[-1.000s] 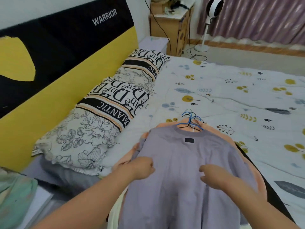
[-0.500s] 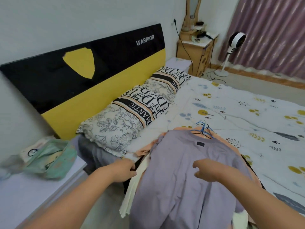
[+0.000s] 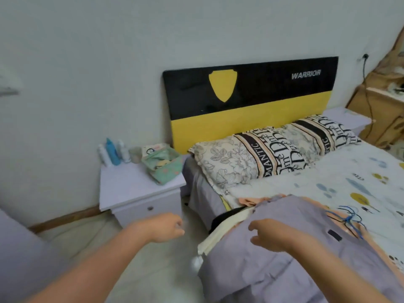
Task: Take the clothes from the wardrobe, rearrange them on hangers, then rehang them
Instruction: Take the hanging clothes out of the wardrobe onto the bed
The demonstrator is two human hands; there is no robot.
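A pile of clothes lies on the bed's near left edge, with a lilac shirt [image 3: 290, 265] on top and peach [image 3: 251, 200], cream [image 3: 220, 232] and black garments under it. Blue hangers [image 3: 347, 217] stick out at the shirt's collar. My right hand [image 3: 273, 235] hovers over the lilac shirt, fingers loosely bent, holding nothing. My left hand [image 3: 164, 227] is off the bed's edge, above the floor, fingers curled and empty.
The bed [image 3: 328, 184] carries a white patterned cover and two printed pillows [image 3: 262, 149] against a black and yellow headboard [image 3: 251, 101]. A white nightstand [image 3: 140, 191] with bottles and a green pouch [image 3: 164, 165] stands left of the bed. A wooden cabinet [image 3: 389, 110] is at far right.
My view has swung left toward the nightstand. My left hand has left the clothes pile and moved out over the floor; my right hand stays above the lilac shirt.
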